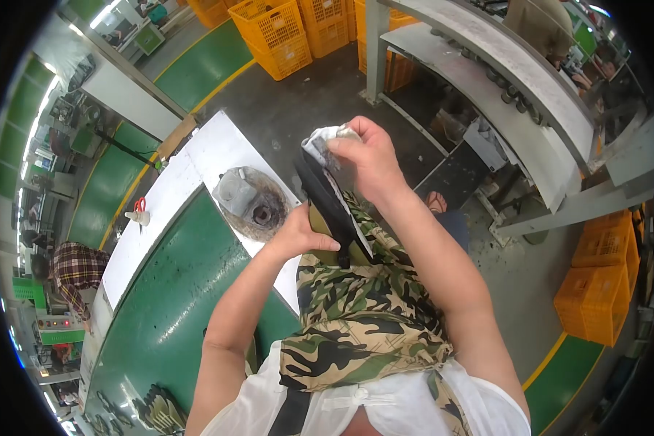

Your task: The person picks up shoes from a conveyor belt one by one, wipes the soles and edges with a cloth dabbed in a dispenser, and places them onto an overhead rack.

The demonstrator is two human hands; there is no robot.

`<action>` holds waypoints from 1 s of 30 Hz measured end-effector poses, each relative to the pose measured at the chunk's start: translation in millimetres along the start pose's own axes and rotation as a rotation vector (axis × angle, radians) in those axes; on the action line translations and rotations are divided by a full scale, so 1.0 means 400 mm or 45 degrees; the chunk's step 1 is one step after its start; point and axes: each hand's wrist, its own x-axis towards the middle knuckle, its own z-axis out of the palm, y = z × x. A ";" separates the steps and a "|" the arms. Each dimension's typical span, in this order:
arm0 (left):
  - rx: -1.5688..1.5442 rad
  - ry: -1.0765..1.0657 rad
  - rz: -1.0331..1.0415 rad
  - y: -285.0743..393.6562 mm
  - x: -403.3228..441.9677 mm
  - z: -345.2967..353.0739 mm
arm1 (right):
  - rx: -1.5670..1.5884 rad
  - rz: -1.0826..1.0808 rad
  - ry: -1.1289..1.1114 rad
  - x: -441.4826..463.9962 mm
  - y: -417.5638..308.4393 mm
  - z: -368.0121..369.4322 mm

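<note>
My left hand [303, 234] is wrapped round a shoe [327, 195] with a black sole and an olive upper, held tilted in front of my lap. Between the thumb and fingers of my right hand [370, 156] is a white cloth [325, 142] with grey smudges, bunched against the upper end of the shoe. Just left of the shoe, on the white table top, stands a stained grey dish [251, 221] with dark residue inside and a dark round opening. The palm side of both hands is hidden.
A green conveyor belt [196, 291] runs on my left beside the white table edge [218, 142]. A small white bottle with a red top [139, 215] stands there. Yellow crates [272, 36] are stacked ahead; a rack [479, 73] is at right. A person in plaid [80, 272] works at far left.
</note>
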 end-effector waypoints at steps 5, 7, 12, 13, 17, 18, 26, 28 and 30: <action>-0.406 -0.090 -0.150 -0.006 0.001 0.016 | -0.017 -0.036 -0.058 0.026 0.028 -0.065; -0.489 -0.117 -0.200 -0.010 0.004 0.019 | 0.023 -0.023 -0.056 0.022 0.039 -0.081; -0.724 -0.137 -0.311 -0.014 0.017 0.034 | 0.014 0.008 -0.021 -0.021 0.076 -0.141; -0.731 -0.117 -0.317 -0.020 0.020 0.039 | 0.006 0.018 -0.034 -0.036 0.084 -0.156; -0.794 -0.064 -0.302 -0.046 0.048 0.049 | 0.012 0.077 -0.052 -0.088 0.112 -0.225; -0.825 -0.023 -0.310 -0.054 0.054 0.050 | 0.028 0.109 -0.054 -0.106 0.111 -0.234; -0.969 0.153 -0.234 -0.103 0.106 0.036 | 0.289 0.261 -0.220 -0.221 0.065 -0.344; -1.077 0.121 -0.221 -0.097 0.114 0.032 | 0.238 0.255 -0.141 -0.227 0.069 -0.366; -1.118 0.149 -0.228 -0.112 0.130 0.021 | 0.145 0.236 0.029 -0.211 0.071 -0.381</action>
